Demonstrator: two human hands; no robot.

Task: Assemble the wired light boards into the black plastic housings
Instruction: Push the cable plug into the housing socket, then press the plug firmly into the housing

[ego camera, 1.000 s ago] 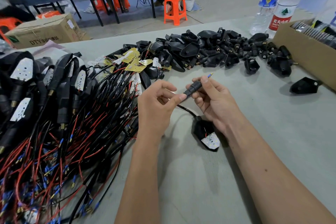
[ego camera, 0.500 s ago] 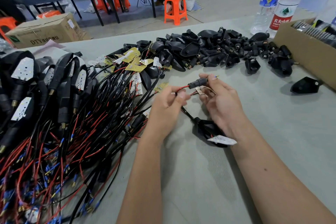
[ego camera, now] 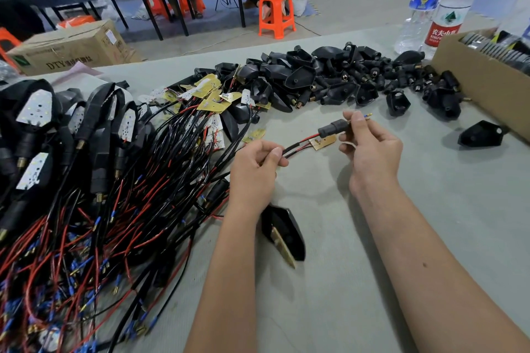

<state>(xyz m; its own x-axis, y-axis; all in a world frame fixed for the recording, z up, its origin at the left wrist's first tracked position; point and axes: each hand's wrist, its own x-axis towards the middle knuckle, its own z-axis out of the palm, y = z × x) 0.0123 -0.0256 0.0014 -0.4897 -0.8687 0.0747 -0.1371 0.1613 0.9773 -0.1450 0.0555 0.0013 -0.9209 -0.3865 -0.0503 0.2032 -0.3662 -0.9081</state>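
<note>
The biggest mass I see is the tangle of red and black wires (ego camera: 94, 226) filling the left of the grey table (ego camera: 430, 209), with finished housings holding white light boards (ego camera: 35, 107) at its far edge. Behind the hands lies the heap of empty black housings (ego camera: 329, 80), with loose yellow boards (ego camera: 213, 94) at its left end.

At the right edge a cardboard box (ego camera: 481, 86) holds rows of dark flat parts I cannot identify; two water bottles (ego camera: 441, 8) stand behind it.

My left hand (ego camera: 252, 172) pinches the red and black wire pair (ego camera: 298, 145) between thumb and curled fingers. My right hand (ego camera: 370, 146) pinches the blue-tipped end of the lead just past the black sleeve (ego camera: 332, 129), fingers curled round it. A small yellow board (ego camera: 324, 142) hangs from the wires between the hands, above the table.

Compared with half a second ago, the hands have drawn apart, the sleeve has slid clear of the left hand, and the housing (ego camera: 284, 232) with a board tilted in it now lies nearer me, beside my left forearm.
</note>
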